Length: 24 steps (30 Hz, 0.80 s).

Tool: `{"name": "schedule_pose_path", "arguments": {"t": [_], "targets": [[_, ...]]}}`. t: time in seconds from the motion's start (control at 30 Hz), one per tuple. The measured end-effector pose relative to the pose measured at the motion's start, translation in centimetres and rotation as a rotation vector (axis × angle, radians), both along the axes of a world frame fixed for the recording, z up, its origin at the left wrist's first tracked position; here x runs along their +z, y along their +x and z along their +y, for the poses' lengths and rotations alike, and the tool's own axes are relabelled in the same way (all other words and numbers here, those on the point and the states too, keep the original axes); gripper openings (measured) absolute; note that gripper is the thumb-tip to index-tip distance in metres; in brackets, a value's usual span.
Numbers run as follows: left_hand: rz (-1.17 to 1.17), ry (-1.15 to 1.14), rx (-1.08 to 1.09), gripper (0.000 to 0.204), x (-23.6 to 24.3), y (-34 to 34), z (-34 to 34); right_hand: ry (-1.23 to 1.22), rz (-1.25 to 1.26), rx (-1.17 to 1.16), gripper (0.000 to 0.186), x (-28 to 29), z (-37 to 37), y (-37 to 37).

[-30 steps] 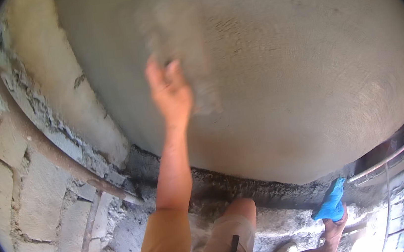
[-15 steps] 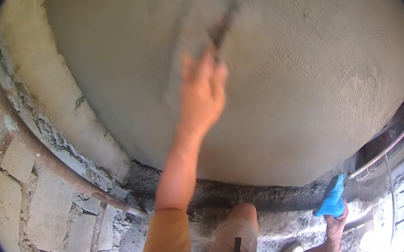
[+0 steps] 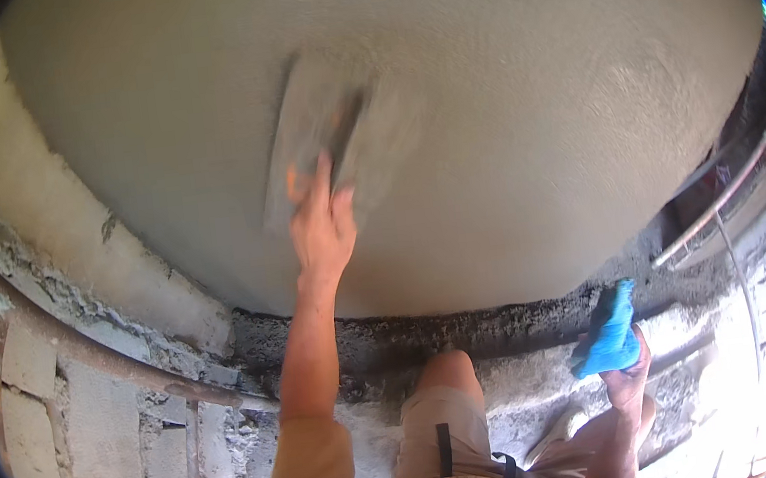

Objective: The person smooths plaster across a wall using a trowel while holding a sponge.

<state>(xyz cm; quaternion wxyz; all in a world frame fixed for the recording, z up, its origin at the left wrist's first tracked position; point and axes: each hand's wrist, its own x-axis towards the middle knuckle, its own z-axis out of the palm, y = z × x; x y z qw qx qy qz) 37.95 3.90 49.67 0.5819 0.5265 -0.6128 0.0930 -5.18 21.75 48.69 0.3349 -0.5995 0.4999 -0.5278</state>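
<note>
My left hand (image 3: 324, 234) is wrapped round the handle of a flat plastering trowel (image 3: 308, 96), slightly smeared by motion. Its broad rectangular blade lies against the wet grey plaster (image 3: 493, 208) on the wall, left of the middle. Lower right, my right hand (image 3: 629, 375) grips a bright blue object (image 3: 613, 335), narrow at the top and wider below. Its exact kind is unclear. It is held away from the plastered surface, near the wall's foot.
A rough pale strip (image 3: 107, 223) borders the plaster on the left. A rusty pipe (image 3: 103, 351) curves past a block wall (image 3: 99, 441). A dark ledge (image 3: 366, 340) runs beneath the plaster. A metal rail (image 3: 727, 190) stands at the right, near bright light.
My left hand and the trowel have moved down and left over the plaster. The view has shifted somewhat, and the right hand still holds the blue object.
</note>
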Motion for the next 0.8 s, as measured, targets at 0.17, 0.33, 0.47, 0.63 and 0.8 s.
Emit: {"name": "schedule_pose_path", "arguments": {"t": [0.17, 0.33, 0.47, 0.63, 0.8], "targets": [[0.299, -0.247, 0.148, 0.047, -11.6, 12.2, 1.3, 0.082, -0.032, -0.09, 0.04, 1.0, 3.0, -1.4], [0.814, -0.096, -0.14, 0.059, 4.4, 5.2, 0.3, 0.051, 0.058, -0.212, 0.059, 0.1, 3.6, -5.9], [0.378, 0.038, -0.124, 0.057, 0.7, -8.5, -1.1, -0.011, -0.05, -0.14, 0.059, 1.3, 2.2, -2.9], [0.381, -0.003, -0.214, 0.05, -18.5, -6.7, -2.1, -0.09, 0.237, -0.094, 0.057, 1.1, 2.9, -4.7], [0.745, -0.075, -0.194, 0.045, -4.8, -0.9, 0.6, -0.021, 0.083, -0.104, 0.062, 0.2, 1.9, -10.2]]}}
